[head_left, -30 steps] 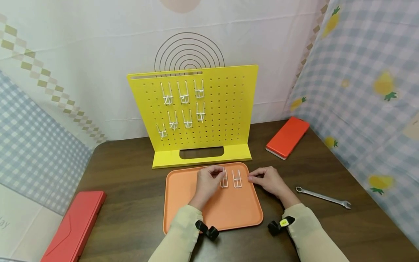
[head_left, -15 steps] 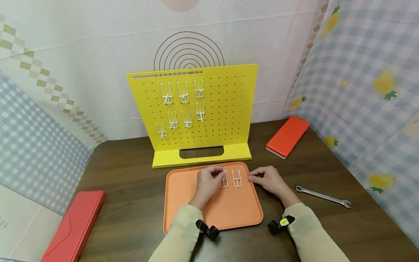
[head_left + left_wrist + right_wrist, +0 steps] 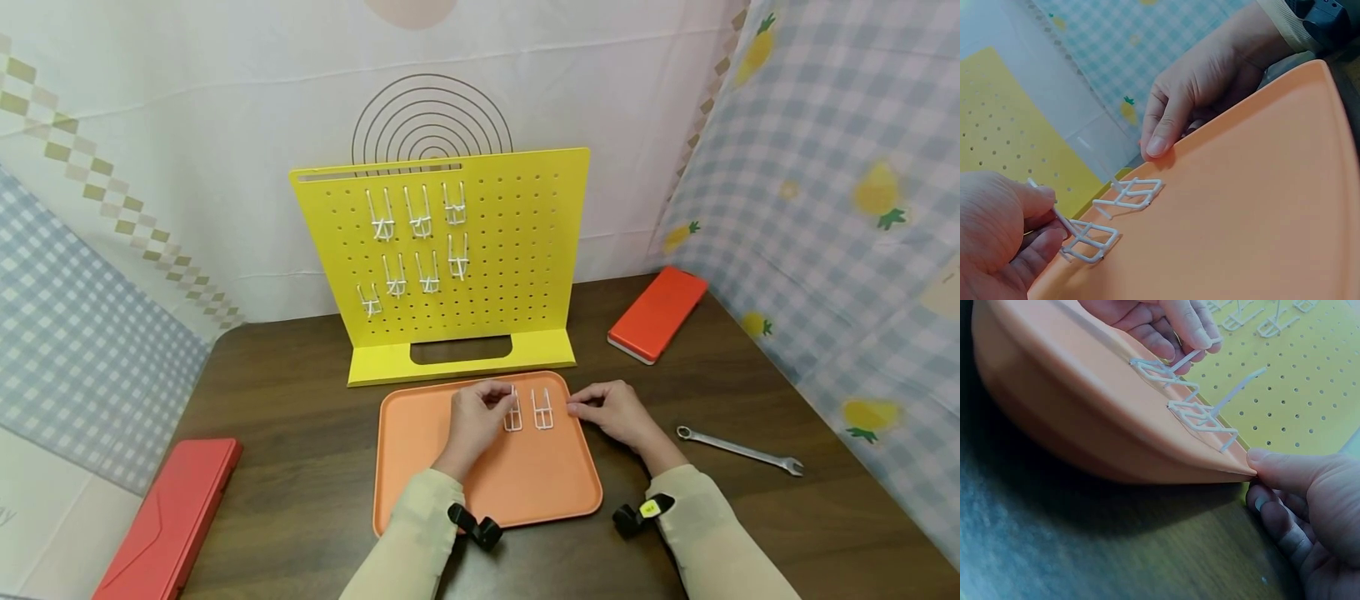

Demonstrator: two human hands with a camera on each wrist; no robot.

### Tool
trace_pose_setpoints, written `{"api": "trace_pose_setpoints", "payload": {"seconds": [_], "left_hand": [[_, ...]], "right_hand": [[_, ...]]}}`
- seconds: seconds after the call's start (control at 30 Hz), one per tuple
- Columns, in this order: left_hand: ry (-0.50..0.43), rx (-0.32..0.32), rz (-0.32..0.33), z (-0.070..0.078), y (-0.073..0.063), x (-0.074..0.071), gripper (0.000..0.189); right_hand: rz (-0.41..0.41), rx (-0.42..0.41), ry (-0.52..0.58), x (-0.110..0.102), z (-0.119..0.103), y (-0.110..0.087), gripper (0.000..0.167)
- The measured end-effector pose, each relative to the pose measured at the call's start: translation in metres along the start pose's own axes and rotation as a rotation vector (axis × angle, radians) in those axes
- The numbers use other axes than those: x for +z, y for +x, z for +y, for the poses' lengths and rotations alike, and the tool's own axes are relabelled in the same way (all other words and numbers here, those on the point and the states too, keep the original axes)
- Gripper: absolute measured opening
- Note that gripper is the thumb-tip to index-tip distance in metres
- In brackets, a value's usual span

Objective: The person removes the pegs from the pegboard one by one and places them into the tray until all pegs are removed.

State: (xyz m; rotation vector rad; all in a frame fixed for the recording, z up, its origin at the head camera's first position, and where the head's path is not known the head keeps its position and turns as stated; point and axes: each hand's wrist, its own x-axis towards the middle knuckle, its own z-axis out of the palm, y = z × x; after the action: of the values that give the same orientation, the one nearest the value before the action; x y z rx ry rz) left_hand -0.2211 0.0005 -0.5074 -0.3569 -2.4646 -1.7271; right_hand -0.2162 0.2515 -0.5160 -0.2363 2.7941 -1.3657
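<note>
Pinching one raised prong (image 3: 1064, 221) of a white wire hook (image 3: 513, 414) between the thumb and fingers of the left hand (image 3: 474, 417), with the wire frame low over the orange tray (image 3: 517, 492); cannot tell the share of weight resting there. Gripping the tray at its 2 o'clock edge with the right hand (image 3: 613, 410), thumb over the rim and fingertips underneath. Most worth weighing, in judgement: the lie of the hook against the left fingertips. Found in the head view at about 3 o'clock from the left palm, long axis laid from 12 to 6 o'clock, near the tray's far edge. Held by the prong only, so likely to swing or tilt about that pinch if lifted. Clearly nearer to the left hand than to the right. Note also a second hook (image 3: 543, 411) just beside at 3 o'clock, nearly parallel, set between both sets of fingertips, touched by neither, its own prong (image 3: 1241, 384) standing up: probably easy to snag with any sideways drift. See, past the tray's far rim toward 11 o'clock, the yellow pegboard (image 3: 521, 229), bearing seven similar hung hooks (image 3: 420, 225) mostly left of its middle, with open holes around 12 o'clock from the pinched wire.
</note>
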Motion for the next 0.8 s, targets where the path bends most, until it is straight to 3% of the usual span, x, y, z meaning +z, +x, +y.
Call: {"api": "trace_pose_setpoints", "payload": {"seconds": [0.8], "left_hand": [[0.057,0.012,-0.001,-0.0016,-0.0003,0.0015,0.014]], "right_hand": [[0.001,0.002,-0.008,-0.0007,0.0003,-0.0002,0.014]]}}
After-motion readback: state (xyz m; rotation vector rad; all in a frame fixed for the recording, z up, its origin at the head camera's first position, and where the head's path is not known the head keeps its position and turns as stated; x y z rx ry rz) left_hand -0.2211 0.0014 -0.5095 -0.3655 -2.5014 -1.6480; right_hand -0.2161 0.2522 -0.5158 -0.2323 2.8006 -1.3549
